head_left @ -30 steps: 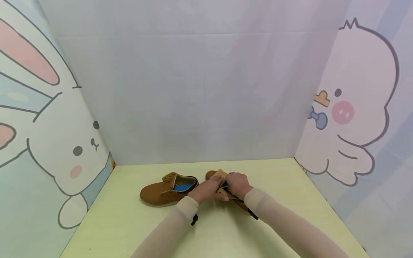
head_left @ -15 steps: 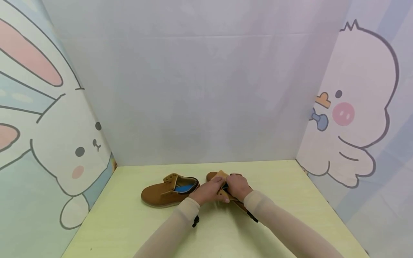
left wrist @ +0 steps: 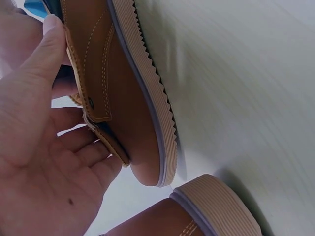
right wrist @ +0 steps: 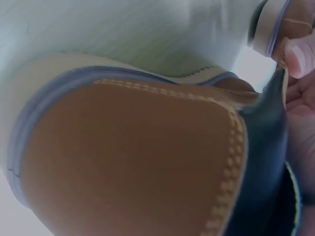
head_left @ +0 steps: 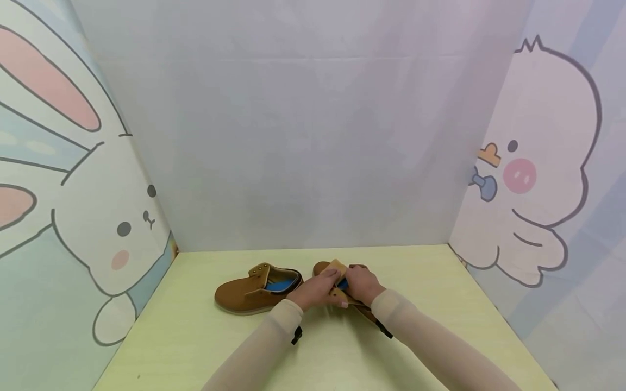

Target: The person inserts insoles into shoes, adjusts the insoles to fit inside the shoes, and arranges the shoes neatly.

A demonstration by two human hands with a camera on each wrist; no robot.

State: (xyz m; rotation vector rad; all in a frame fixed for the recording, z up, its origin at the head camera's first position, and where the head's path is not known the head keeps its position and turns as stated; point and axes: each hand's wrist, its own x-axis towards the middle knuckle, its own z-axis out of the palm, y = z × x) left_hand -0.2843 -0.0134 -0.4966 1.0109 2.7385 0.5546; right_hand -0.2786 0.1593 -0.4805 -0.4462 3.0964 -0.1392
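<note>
Two brown lace-up shoes with blue insoles and pale soles lie on the table. My left hand point(head_left: 317, 290) grips the front of the right-hand shoe point(left wrist: 135, 113), thumb on the eyelet flap and fingers curled by the tongue point(head_left: 336, 265). On the far side of that shoe's opening, my right hand point(head_left: 364, 284) has its fingers curled at the tongue and collar; its fingertips are hidden. The shoe's heel point(right wrist: 133, 157), with dark collar lining, fills much of the right wrist view. No laces show in the eyelets. The other shoe point(head_left: 244, 293) sits just left of my left hand, toe pointing left.
The pale yellow table point(head_left: 186, 347) runs back to a grey-white sheet point(head_left: 313, 152). Side panels carry a rabbit drawing point(head_left: 98, 228) on the left and a chick drawing point(head_left: 548, 163) on the right. Black wrist straps point(head_left: 296, 335) show below the sleeves.
My right hand has shifted slightly at the shoe's opening, and more blue insole shows than half a second ago. Both hands keep hold of the same shoe. The head view has tilted slightly.
</note>
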